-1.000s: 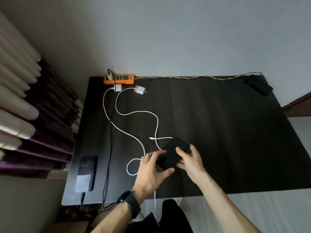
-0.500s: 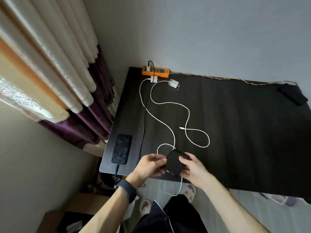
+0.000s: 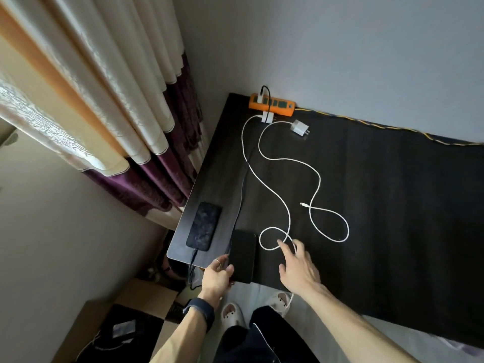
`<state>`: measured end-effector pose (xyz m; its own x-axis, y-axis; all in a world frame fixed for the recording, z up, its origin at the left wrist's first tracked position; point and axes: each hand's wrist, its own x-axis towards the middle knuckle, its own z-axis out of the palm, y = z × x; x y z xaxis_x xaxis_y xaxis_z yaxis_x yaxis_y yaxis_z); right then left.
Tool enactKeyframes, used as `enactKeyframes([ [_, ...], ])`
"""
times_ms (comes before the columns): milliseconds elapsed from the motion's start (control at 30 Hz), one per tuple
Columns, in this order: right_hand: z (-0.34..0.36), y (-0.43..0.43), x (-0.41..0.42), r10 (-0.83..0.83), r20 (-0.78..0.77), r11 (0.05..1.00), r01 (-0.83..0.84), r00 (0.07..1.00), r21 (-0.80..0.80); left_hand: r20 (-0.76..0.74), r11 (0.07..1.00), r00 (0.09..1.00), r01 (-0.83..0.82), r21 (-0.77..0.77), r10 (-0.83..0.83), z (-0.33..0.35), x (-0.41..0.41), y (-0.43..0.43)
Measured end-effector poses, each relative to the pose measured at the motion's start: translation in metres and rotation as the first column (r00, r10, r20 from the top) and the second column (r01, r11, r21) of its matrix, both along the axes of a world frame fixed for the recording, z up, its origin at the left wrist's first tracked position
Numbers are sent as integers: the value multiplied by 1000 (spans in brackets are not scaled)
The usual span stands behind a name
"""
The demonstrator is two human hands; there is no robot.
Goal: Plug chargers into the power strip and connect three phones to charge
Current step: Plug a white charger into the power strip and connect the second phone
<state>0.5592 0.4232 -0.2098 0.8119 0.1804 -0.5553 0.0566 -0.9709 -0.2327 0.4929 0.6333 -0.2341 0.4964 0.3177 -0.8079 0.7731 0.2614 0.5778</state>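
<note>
The black phone (image 3: 243, 255) was gripped at its near left edge by the left hand (image 3: 218, 275), thumb curled onto its face, at the near edge of the table (image 3: 392, 205). The right hand (image 3: 298, 268) was held just beside it, fingers spread and nothing grasped, fingertips at a loop of the white cable (image 3: 272, 238). Farther left, a second phone (image 3: 204, 226) was laid flat. At the far edge, a near charger (image 3: 267, 117) and a loose charger (image 3: 300, 128) were seen just beside the orange power strip (image 3: 272, 104).

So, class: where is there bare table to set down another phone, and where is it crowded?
Free: the table right of the looped white cable, up to the yellow cord. Crowded: front-left corner, holding the far-left phone, the second phone, left hand and right hand.
</note>
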Motion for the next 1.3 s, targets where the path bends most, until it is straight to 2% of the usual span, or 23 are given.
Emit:
enactKeyframes([
  [100, -6, -1, 15, 141, -35, 987, -144, 989, -76, -11, 982, 995, 101, 159, -101, 1, 14, -8],
  [200, -12, -10, 22, 236, -114, 955, -252, 965, -159, -118, 882, 949, 315, 349, -292, 3, 26, -16],
  [300, -16, -25, 24, 255, -114, 948, -272, 960, -167, -227, 784, 873, 488, 385, -432, 4, 38, -28],
  [433, -16, -52, 23, 184, -92, 962, -199, 979, -189, -415, 588, 749, 663, 464, -517, 3, 48, -43],
  [533, -19, -75, 15, 107, -87, 978, -120, 991, -172, -487, 489, 715, 699, 522, -501, 2, 50, -52],
  [700, -28, -97, 3, -36, -74, 998, 32, 997, -46, -588, 331, 648, 757, 563, -483, 1, 54, -64],
  [900, -34, -95, -2, -42, -109, 993, 54, 993, 108, -594, 328, 636, 768, 551, -492, -1, 56, -69],
  [1300, -30, -84, 8, 86, -126, 977, -59, 988, 205, -572, 326, 680, 728, 603, -459, -3, 62, -56],
])
